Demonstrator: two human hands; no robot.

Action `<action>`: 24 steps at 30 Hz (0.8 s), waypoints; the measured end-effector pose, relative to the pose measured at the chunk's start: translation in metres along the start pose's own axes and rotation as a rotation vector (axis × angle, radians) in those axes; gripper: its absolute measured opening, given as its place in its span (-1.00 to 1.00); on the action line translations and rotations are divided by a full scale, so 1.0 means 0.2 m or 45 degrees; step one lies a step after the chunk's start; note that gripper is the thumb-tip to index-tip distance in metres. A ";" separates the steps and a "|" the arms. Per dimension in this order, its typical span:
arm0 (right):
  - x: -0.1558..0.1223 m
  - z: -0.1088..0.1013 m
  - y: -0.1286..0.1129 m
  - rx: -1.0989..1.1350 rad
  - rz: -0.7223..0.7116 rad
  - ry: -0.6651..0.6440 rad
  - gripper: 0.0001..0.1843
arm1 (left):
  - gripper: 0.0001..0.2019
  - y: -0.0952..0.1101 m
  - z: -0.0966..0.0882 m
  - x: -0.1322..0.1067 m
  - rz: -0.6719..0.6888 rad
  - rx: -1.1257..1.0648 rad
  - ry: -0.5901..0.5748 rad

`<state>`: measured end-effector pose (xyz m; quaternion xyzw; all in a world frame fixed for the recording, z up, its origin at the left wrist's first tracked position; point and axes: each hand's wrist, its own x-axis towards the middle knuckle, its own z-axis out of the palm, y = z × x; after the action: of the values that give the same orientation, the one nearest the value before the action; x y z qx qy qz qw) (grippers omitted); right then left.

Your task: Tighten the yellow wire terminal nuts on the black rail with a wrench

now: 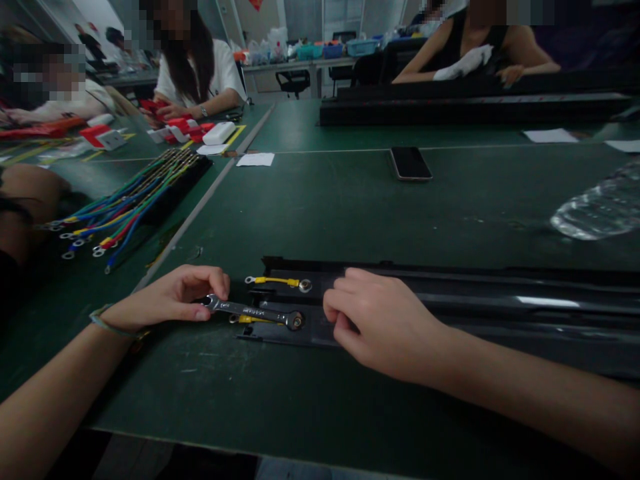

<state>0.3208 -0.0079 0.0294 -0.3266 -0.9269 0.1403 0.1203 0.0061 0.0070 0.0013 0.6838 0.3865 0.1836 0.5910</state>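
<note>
My left hand (175, 298) pinches the near end of a small steel wrench (253, 311) whose far end sits on a fastener on a long black rail (450, 293). My right hand (375, 320) is curled, fingers pressed on the rail just right of the wrench head. Two short yellow wires with ring terminals (275, 281) lie on the rail's left end, one above the wrench and one partly under it. What my right fingers hold, if anything, is hidden.
A bundle of coloured wires with ring terminals (125, 203) lies at the left. A phone (410, 163), paper slips (255, 159) and a clear plastic bottle (600, 210) are on the green table. Other people sit across and to the left; another black rail (475, 107) lies far back.
</note>
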 end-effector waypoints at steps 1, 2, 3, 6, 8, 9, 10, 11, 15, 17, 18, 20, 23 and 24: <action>0.00 0.00 0.00 -0.003 -0.001 -0.001 -0.91 | -0.83 0.00 0.00 0.00 0.001 0.002 0.000; 0.00 0.00 0.00 -0.008 -0.003 -0.001 -0.91 | -0.82 0.00 0.00 0.00 0.002 0.005 0.002; 0.00 0.00 0.00 -0.012 -0.005 -0.002 -0.91 | -0.82 -0.01 0.00 0.00 0.001 0.008 0.005; 0.00 0.00 0.00 -0.016 0.000 -0.003 -0.92 | -0.77 -0.01 -0.01 -0.01 -0.020 0.009 0.033; 0.00 0.00 0.00 -0.012 0.006 -0.006 -0.92 | -0.73 -0.02 -0.01 -0.01 -0.038 -0.002 0.054; 0.00 0.00 0.00 -0.012 0.009 -0.005 -0.92 | -0.72 -0.02 -0.01 -0.01 -0.039 -0.007 0.062; 0.00 0.00 0.00 -0.014 0.012 -0.003 -0.92 | -0.72 -0.02 -0.01 -0.01 -0.036 -0.012 0.063; 0.00 0.00 0.00 -0.014 0.015 -0.003 -0.92 | -0.72 -0.03 -0.01 -0.01 -0.028 -0.018 0.060; 0.00 0.00 0.00 -0.011 0.017 -0.007 -0.92 | -0.75 -0.03 -0.02 -0.01 0.004 -0.040 0.044; 0.00 0.00 0.00 -0.008 0.011 -0.004 -0.92 | -0.75 -0.03 -0.01 0.00 0.002 -0.050 0.051; 0.00 0.00 0.00 -0.008 0.008 -0.002 -0.91 | -0.75 -0.03 -0.01 0.00 0.000 -0.052 0.055; 0.00 0.00 0.00 -0.007 0.001 0.001 -0.91 | -0.76 -0.03 -0.02 0.00 0.003 -0.051 0.060; 0.00 0.00 0.00 -0.006 -0.002 0.006 -0.91 | -0.78 -0.03 -0.02 0.00 0.013 -0.049 0.051; 0.00 0.00 0.00 -0.005 -0.003 0.006 -0.91 | -0.78 -0.03 -0.02 0.00 0.015 -0.051 0.046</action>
<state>0.3212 -0.0082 0.0291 -0.3259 -0.9273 0.1377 0.1220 0.0012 0.0092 -0.0037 0.6709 0.3892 0.2071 0.5963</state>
